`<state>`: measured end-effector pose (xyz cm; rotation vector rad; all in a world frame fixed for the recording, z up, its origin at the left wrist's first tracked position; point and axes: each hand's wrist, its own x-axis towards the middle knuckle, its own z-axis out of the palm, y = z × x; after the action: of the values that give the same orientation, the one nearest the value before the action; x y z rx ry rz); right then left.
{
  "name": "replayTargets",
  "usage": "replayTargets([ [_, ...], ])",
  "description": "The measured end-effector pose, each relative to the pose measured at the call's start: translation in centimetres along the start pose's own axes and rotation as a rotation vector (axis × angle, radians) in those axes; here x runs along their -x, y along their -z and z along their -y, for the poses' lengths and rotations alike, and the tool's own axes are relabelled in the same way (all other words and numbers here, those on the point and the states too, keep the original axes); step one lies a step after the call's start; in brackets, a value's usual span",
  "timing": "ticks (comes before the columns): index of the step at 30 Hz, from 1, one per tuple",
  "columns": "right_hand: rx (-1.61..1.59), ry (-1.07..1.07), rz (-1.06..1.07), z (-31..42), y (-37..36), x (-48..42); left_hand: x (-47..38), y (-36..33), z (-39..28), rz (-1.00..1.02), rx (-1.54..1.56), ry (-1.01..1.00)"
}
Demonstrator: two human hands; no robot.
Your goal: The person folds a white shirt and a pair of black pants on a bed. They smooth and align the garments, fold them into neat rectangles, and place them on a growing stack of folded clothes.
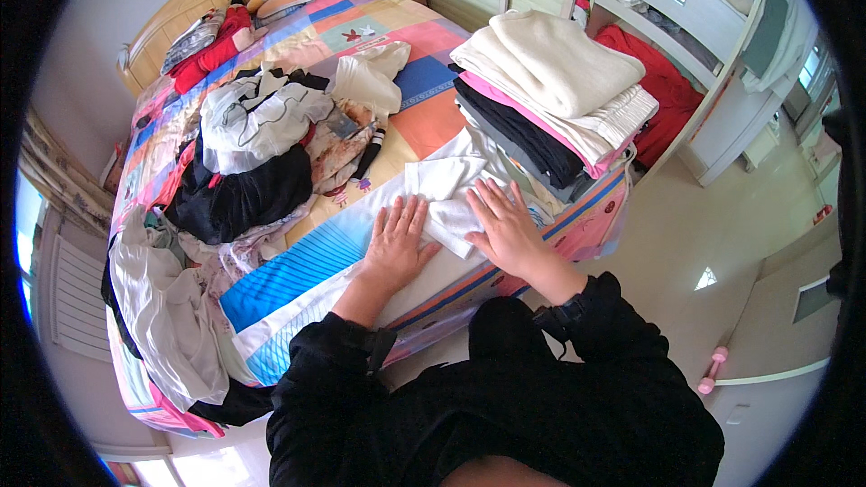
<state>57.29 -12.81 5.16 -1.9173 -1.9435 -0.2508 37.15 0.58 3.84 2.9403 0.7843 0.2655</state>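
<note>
A white and blue garment [298, 277] lies spread along the near edge of the bed, its white upper part partly folded over. My left hand [398, 243] rests flat on its white part, palm down with the fingers apart. Just to the right, my right hand [504, 226] presses flat on the folded white cloth [450, 206], fingers spread. Beyond my right hand stands a stack of folded clothes, with a cream garment [561, 61] on top and pink, black and grey layers [517, 128] below.
A loose heap of clothes, with a black garment [243, 193] and white ones [260, 118], covers the bed's left part. White cloth [162, 318] hangs at the left corner. An open wardrobe drawer [653, 20] is at the right. Pink dumbbell [713, 370] on the floor.
</note>
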Motion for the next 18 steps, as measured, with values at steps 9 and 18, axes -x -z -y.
replayTargets([
  [9,0.085,-0.201,0.101,-2.3,-4.2,-6.9,0.7,-0.8,0.2,-0.116,0.033,-0.025],
  [18,-0.164,-0.258,-0.209,-7.7,-5.0,-8.2,-0.7,-1.7,2.7,-0.257,0.671,0.279],
])
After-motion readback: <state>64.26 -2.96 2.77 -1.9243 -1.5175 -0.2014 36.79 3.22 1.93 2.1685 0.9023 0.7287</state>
